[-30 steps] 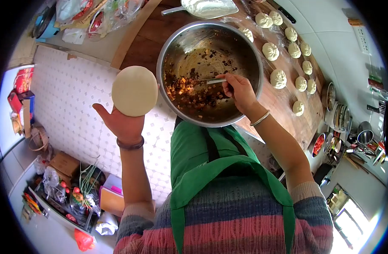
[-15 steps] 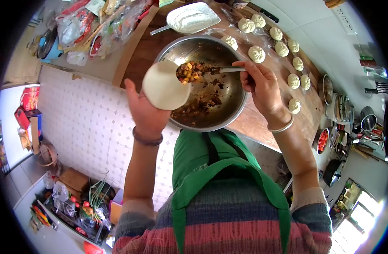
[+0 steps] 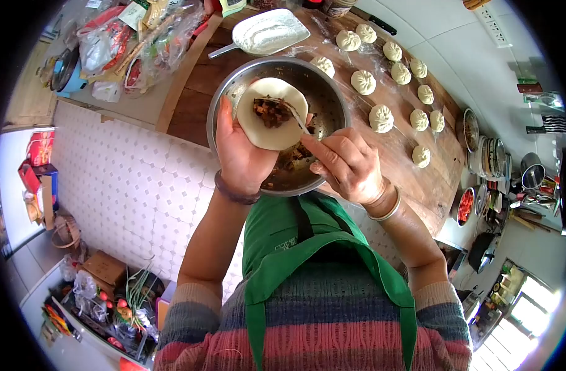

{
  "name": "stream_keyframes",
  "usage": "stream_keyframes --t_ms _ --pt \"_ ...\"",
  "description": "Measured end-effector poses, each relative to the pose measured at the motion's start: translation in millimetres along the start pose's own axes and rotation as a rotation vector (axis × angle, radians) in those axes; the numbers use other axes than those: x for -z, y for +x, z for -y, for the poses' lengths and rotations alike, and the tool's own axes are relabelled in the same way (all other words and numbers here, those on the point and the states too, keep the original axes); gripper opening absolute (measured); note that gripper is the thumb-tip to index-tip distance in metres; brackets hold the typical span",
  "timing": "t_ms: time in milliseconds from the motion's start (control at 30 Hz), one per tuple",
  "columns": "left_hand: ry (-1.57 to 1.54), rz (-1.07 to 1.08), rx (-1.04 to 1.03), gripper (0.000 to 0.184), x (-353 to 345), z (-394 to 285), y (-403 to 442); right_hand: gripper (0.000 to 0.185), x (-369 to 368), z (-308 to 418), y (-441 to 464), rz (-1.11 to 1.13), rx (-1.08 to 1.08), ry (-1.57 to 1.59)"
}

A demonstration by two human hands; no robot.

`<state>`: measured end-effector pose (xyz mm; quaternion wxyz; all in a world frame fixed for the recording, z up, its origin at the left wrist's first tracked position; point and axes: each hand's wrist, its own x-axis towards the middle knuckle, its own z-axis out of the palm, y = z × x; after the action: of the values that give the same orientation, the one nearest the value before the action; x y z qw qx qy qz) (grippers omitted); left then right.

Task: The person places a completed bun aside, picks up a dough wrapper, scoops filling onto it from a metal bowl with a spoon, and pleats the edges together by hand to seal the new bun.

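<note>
A round, pale dough wrapper [image 3: 258, 133] lies on my left hand [image 3: 246, 161], which cups it from below over the metal bowl [image 3: 340, 105]. Dark, chunky filling [image 3: 269, 115] sits in the middle of the wrapper. My right hand [image 3: 348, 164] is closed on the handle of a metal spoon [image 3: 298, 119], whose end is down at the filling. More filling [image 3: 289, 162] lies in the bottom of the bowl, partly hidden by my hands and the wrapper.
Several pleated buns [image 3: 381, 118] stand on the wooden table [image 3: 419, 191] at the right. Behind the bowl is a scoop of white flour [image 3: 270, 32]. A black-handled knife [image 3: 383, 25] lies near the wall. Plastic bags [image 3: 103, 49] are piled at the upper left.
The wrapper on my left hand has moved right, over the bowl. My right hand has brought the spoon up from the bowl, and filling now rests on the wrapper.
</note>
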<state>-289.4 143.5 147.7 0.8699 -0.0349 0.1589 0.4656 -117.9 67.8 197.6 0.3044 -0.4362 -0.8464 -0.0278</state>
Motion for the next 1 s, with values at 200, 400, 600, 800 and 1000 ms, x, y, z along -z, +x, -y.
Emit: stream_keyframes --t_ms 200,400,600,800,1000 --pt "-0.006 0.039 0.014 0.055 3.7 -1.6 2.3 0.045 0.1 -4.2 -0.4 -0.025 0.103 -0.078" --pt "-0.002 0.029 0.008 0.057 5.2 -5.4 7.0 0.039 -1.1 -8.6 0.8 -0.060 0.060 -0.012" --pt "-0.042 0.098 0.006 0.065 13.5 -19.4 -0.2 0.029 -9.3 0.6 8.0 -0.302 -0.650 0.654" --pt "0.104 0.034 -0.146 0.072 42.2 -67.5 -27.8 0.022 -44.2 -42.2 -12.3 -0.161 -0.963 0.801" --pt "0.036 -0.081 -0.271 0.075 72.7 -84.7 -46.2 0.021 -120.7 -56.1 -20.2 0.109 -0.522 0.468"
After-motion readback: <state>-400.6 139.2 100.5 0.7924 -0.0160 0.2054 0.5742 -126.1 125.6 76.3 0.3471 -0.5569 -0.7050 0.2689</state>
